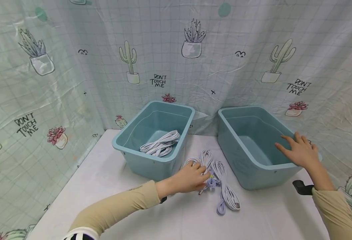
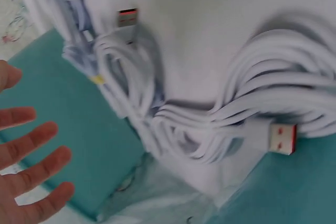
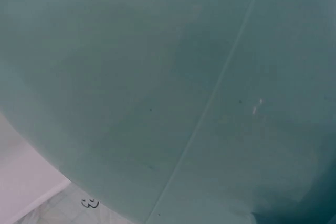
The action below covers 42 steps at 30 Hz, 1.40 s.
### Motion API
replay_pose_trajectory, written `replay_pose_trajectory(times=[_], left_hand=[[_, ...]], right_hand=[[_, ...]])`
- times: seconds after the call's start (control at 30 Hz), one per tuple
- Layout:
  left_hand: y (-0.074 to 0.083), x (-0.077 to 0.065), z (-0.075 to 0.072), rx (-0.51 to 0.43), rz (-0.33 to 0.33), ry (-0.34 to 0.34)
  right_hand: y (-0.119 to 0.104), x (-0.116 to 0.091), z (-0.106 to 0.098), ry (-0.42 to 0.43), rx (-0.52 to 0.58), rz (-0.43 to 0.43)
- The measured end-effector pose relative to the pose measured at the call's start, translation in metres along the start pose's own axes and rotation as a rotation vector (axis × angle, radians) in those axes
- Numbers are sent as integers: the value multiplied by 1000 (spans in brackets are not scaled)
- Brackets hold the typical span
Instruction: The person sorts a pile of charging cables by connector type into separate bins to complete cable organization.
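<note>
Over several bundled white cables on the table, my left hand reaches with relaxed fingers. In the left wrist view that hand has its fingers spread and nothing between them. The cables there show a metal USB plug and loops of white cord. Small lilac coils lie among the bundles. My right hand is at the front right rim of the right teal bin, fingers spread and holding nothing. Only teal plastic fills most of the right wrist view; no hand shows there.
To the left stands another teal bin holding several coiled white cables. Both bins sit on a white table. A cactus-print curtain hangs behind and along the sides.
</note>
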<state>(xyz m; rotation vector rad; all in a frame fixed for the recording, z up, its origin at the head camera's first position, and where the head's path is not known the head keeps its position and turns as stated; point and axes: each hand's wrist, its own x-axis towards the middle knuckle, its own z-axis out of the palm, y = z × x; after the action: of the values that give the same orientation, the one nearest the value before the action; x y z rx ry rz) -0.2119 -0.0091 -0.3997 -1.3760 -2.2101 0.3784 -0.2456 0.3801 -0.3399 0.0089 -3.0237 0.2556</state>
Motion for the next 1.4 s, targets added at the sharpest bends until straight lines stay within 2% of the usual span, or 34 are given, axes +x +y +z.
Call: replay_pose_trajectory(times=[0.2, 0.37, 0.63, 1.07, 1.4], left_hand=[[4, 6, 17, -6, 50, -59], [7, 20, 20, -7, 105, -81], [15, 41, 33, -1, 144, -168], [28, 61, 49, -9, 145, -226], [36, 68, 55, 23, 121, -286]], right_hand=[[-1, 3, 1, -1, -7, -7], [-2, 4, 1, -11, -9, -12], [-3, 4, 3, -4, -9, -20], [1, -1, 3, 24, 8, -21], [1, 0, 2, 38, 10, -23]])
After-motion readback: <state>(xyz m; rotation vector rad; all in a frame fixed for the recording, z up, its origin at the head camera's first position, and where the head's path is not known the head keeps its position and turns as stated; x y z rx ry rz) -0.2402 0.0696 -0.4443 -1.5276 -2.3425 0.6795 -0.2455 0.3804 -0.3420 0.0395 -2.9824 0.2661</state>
